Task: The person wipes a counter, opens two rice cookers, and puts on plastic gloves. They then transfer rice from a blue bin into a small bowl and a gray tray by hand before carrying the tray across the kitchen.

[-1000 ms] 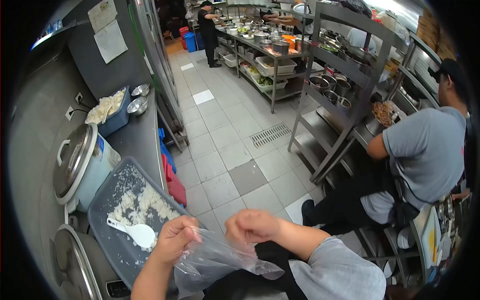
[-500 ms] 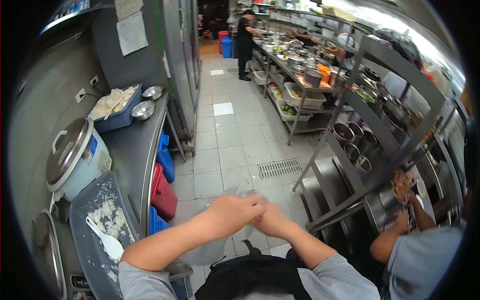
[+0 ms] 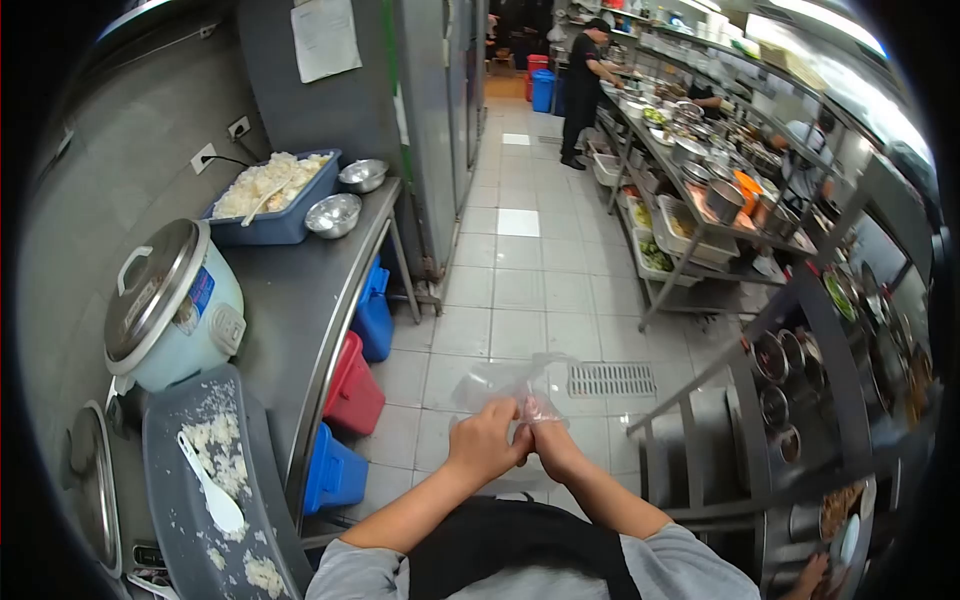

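Note:
Both my hands meet in front of my black apron, over the tiled floor. My left hand (image 3: 487, 440) is closed on a clear plastic bag (image 3: 490, 383), its fingers pinching the film. Against it, my right hand (image 3: 550, 443) also grips the bag, its fingers partly covered by the see-through plastic. To the left, a grey tray (image 3: 165, 480) with scattered rice holds a white paddle (image 3: 222, 508). A rice cooker (image 3: 215, 290) with a metal lid stands behind that tray.
A blue tub of rice (image 3: 265, 232) and metal bowls (image 3: 333, 215) are on the left counter. Red (image 3: 352, 385) and blue bins (image 3: 335, 472) stand beneath. A metal rack (image 3: 740, 500) is at right. A person in black (image 3: 580, 90) stands at the far table.
The view has swung left, so the rack and co-worker at right have shifted toward the edge. My hands have turned fingers-forward, and the bag now spreads beyond them.

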`<state>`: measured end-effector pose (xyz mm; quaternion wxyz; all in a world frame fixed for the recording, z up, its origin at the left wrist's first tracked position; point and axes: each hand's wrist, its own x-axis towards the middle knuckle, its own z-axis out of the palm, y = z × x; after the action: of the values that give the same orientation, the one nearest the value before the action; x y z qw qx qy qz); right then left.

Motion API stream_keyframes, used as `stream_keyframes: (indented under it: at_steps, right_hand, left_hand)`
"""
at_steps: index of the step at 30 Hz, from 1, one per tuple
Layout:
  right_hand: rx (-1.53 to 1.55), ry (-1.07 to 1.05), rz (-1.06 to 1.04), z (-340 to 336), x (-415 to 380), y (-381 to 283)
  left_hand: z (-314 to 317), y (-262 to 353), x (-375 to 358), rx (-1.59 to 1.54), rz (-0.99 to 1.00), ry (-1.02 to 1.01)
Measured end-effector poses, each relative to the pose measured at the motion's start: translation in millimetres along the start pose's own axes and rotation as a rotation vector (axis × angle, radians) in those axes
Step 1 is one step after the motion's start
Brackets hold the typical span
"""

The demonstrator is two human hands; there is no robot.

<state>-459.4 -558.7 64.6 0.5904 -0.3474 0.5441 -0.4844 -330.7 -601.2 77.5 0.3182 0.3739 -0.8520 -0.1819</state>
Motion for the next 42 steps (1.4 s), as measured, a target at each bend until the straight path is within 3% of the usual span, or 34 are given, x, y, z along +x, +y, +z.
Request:
stream_keyframes:
  at_steps: [6,9,10,13,14,17,20,29,35,42]
  right_hand:
    - [-0.356,-0.311,0.188,-5,135,-47]
    - [0.012,-0.187,-0.106,1,199,-61]
    - [0.253,-0.166,-0.054,5,214,-68]
    - [0.449,-0.082,-0.045,27,265,-61]
    - [0.394,-0.144,-0.059,25,287,-51]
    - [0.518,-0.265,0.084,34,351,-52]
    - [0.815,-0.372,0.453,34,407,-91]
    - [0.598,-0.771,0.432,58,554,-164]
    - [0.546,-0.908,0.653,113,607,-164]
    - [0.515,-1.206,0.548,209,626,-185]
  left_hand:
    - [6,-97,59,-0.023,0.014,0.111]
    - [11,-127,84,-0.023,0.012,0.114]
    - [14,-133,93,-0.039,-0.017,0.114]
    - [7,-156,124,-0.024,-0.069,0.110]
    - [5,-164,134,-0.015,-0.083,0.107]
    - [5,-199,169,0.044,-0.151,0.114]
    - [15,-225,212,0.072,-0.193,0.125]
    - [17,-285,330,0.067,-0.312,0.243]
    - [2,-321,350,0.154,-0.435,0.417]
    - [-66,-360,344,0.164,-0.737,0.750]
